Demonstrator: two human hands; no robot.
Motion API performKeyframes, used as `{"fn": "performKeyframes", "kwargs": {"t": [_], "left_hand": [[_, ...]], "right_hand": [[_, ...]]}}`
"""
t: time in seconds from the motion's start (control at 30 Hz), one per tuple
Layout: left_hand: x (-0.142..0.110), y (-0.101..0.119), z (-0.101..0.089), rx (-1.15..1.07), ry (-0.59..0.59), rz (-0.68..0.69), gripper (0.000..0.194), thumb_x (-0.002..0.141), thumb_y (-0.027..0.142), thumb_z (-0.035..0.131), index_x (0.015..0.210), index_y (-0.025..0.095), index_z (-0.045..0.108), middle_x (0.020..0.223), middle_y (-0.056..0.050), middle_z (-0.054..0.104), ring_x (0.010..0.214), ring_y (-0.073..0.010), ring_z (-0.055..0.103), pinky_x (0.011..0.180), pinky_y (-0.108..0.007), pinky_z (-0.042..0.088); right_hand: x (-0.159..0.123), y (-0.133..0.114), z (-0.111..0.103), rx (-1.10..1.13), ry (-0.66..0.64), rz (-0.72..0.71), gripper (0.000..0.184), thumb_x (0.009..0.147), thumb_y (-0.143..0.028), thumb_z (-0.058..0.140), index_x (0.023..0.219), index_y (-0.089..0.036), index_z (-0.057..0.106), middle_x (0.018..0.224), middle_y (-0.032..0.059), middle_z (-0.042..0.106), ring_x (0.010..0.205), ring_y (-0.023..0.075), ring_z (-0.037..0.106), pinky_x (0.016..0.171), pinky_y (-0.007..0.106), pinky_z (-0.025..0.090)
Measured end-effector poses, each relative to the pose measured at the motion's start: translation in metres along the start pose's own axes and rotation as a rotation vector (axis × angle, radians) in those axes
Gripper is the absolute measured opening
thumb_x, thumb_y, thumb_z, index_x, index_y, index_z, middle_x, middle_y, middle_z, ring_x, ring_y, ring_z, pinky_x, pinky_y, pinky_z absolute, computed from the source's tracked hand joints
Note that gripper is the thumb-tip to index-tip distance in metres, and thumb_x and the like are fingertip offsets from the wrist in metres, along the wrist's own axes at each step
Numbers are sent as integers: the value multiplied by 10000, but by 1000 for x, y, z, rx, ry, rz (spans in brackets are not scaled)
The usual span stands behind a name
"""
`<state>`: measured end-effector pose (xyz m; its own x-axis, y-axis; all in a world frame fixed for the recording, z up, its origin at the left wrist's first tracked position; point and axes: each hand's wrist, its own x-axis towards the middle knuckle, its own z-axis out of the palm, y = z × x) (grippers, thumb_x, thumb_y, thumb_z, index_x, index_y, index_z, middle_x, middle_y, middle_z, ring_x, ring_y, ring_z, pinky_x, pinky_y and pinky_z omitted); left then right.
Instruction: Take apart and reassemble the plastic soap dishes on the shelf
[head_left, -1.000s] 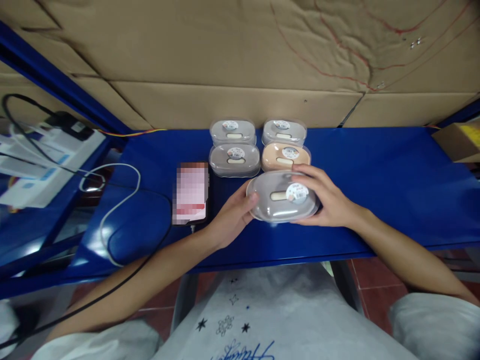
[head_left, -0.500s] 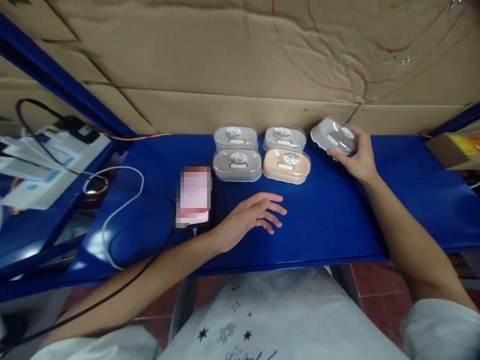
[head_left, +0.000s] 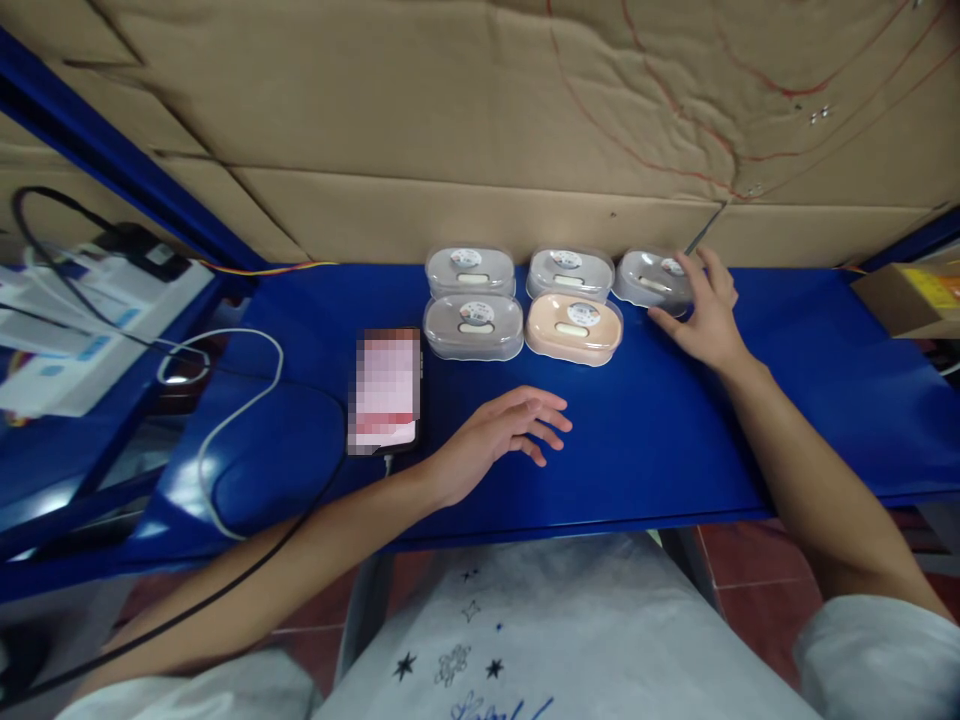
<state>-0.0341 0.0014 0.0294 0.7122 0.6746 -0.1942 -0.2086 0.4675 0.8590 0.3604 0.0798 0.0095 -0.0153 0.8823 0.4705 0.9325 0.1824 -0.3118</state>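
Observation:
My right hand (head_left: 705, 315) is curled round the right end of a grey oval plastic box with a clear lid (head_left: 649, 280), its thumb at the front edge and its fingers near the round label. This box stands level at the back of the blue table, right of the others. My left hand (head_left: 521, 430) is open and holds nothing, fingers loosely spread over the table. In front of it is a peach lidded box (head_left: 574, 345). Beside that stands a grey lidded box (head_left: 474, 345), with two more grey boxes, one left (head_left: 457, 268) and one right (head_left: 592, 272), behind them.
A phone (head_left: 386, 390) with a blurred screen lies left of the boxes, a cable plugged into it. A white cable (head_left: 214, 440) loops across the blue table (head_left: 637, 450). Power strips (head_left: 97, 330) are at the left, a cardboard box (head_left: 911, 295) at the right. Cardboard (head_left: 375, 110) lines the back.
My right hand has brought the tilted grey box down and slightly left; it is now level on the table, beside the back row. My left hand has stayed nearly still.

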Motion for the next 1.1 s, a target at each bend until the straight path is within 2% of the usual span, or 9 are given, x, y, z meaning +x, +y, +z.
{"fn": "performKeyframes", "kwargs": {"t": [0.13,0.27,0.43,0.5,0.63,0.73,0.83,0.97,1.1], "left_hand": [[1,3,0,52,87,39,389,957,550,720,1126,202,758,1100,-114,774,944,-243,718,755,-349,549],[1,4,-1,109,103,83,370,953,534,729,1119,205,756,1078,-101,770,927,-232,707,738,-341,533],[0,3,-1,196,77,131,330,962,484,732,1128,199,740,1068,-90,768,913,-209,705,726,-319,537],[-1,3,-1,240,64,138,289,968,440,729,1129,200,734,1075,-82,768,916,-195,702,730,-307,539],[-1,3,1,260,86,123,259,959,366,731,1160,205,708,1103,-75,755,938,-190,703,742,-302,555],[0,3,4,159,195,63,326,933,336,755,1216,204,661,1126,-81,739,957,-207,708,761,-322,583],[4,5,4,-34,295,-49,327,994,378,680,1250,182,626,1145,-113,746,969,-240,732,843,-396,616],[5,7,1,-275,229,-126,480,1092,537,471,1328,165,662,1287,-165,753,1144,-316,731,986,-484,601],[4,5,2,-393,219,-125,511,1107,579,431,1309,220,734,1332,-96,770,1224,-279,710,964,-384,607]], "right_hand": [[-17,-58,-5,52,-100,-252,648,1033,-595,557,1615,-336,441,1720,135,385,1598,389,361,1240,671,326],[-33,-96,3,100,-258,-432,708,1026,-585,599,1654,-358,363,1720,132,398,1605,419,332,1228,699,312],[-36,-97,5,152,-191,-408,631,944,-608,721,1473,-304,558,1450,160,595,1431,426,530,1168,663,404],[-36,-95,3,182,-195,-381,659,912,-632,749,1443,-289,564,1412,167,571,1394,421,556,1156,644,438],[-36,-95,1,236,-258,-366,730,930,-595,742,1534,-287,471,1546,187,437,1490,418,463,1208,635,432],[-36,-99,-3,294,-258,-332,718,924,-561,764,1532,-306,481,1531,173,465,1487,405,474,1229,644,418],[-40,-109,-12,379,-290,-316,713,950,-521,749,1573,-334,458,1517,152,508,1475,383,495,1231,636,426],[-56,-131,-18,472,-409,-433,862,973,-506,727,1695,-362,279,1662,139,391,1558,382,397,1258,612,410],[-69,-149,-17,479,-427,-568,890,999,-478,700,1719,-408,182,1712,111,333,1600,382,317,1288,643,341]]}}
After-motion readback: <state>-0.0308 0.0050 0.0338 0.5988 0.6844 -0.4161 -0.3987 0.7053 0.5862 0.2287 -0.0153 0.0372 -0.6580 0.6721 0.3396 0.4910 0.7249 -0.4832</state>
